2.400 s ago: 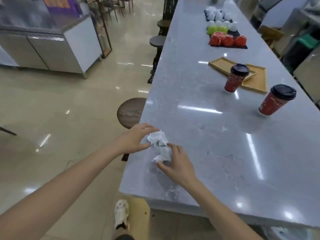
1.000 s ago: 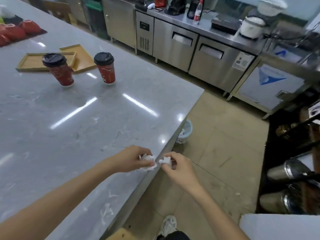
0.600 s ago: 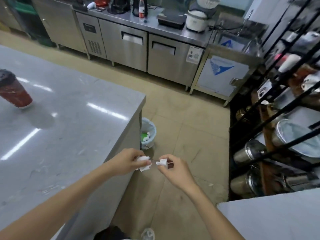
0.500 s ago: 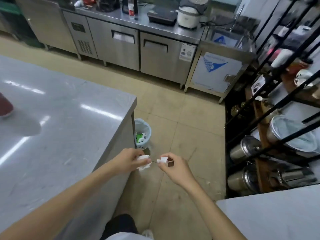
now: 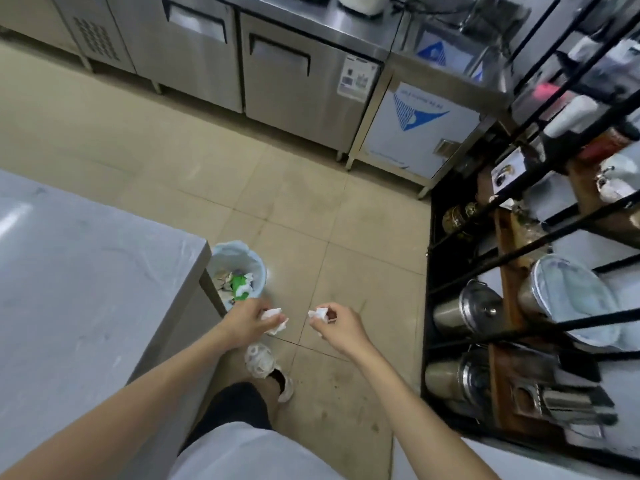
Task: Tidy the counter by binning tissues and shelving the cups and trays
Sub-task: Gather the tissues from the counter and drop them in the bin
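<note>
Grey stone bench (image 5: 86, 289): fills the left; the part in view is bare, its corner just above the bin.
Bin (image 5: 257, 271): a small pale tub with a light liner, on the floor against the bench corner; scraps of white and green waste lie inside.
Left hand (image 5: 246, 322): its grip is pinched around a crumpled white tissue (image 5: 275, 320), held out in the air just this side of the bin rim.
Right hand (image 5: 341, 323): its grip is closed, thumb against fingers, on a smaller wad (image 5: 318, 314), held over bare floor tiles.
Shoe (image 5: 263, 362): a pale one, stepping forward below the two hands.
Shelving (image 5: 519, 306): black frame on the right, with steel pots and canisters; well apart from both hands.
Key relation: the bin lies ahead and to the left of both hands. The left hand is much the nearer, almost at the rim; the right has to cross leftward past the left before its wad is over the opening. The mouth is round, so no long axis matters.
Step in hand: judging by the pose, carrying the tissues to the bin; neither is yet over the opening.
Risk: light paper dropped from the near edge may fall outside the rim.
Writing: a white sticker on the steel cabinet door and a blue triangle mark on the white panel beside it; neither can be read.
</note>
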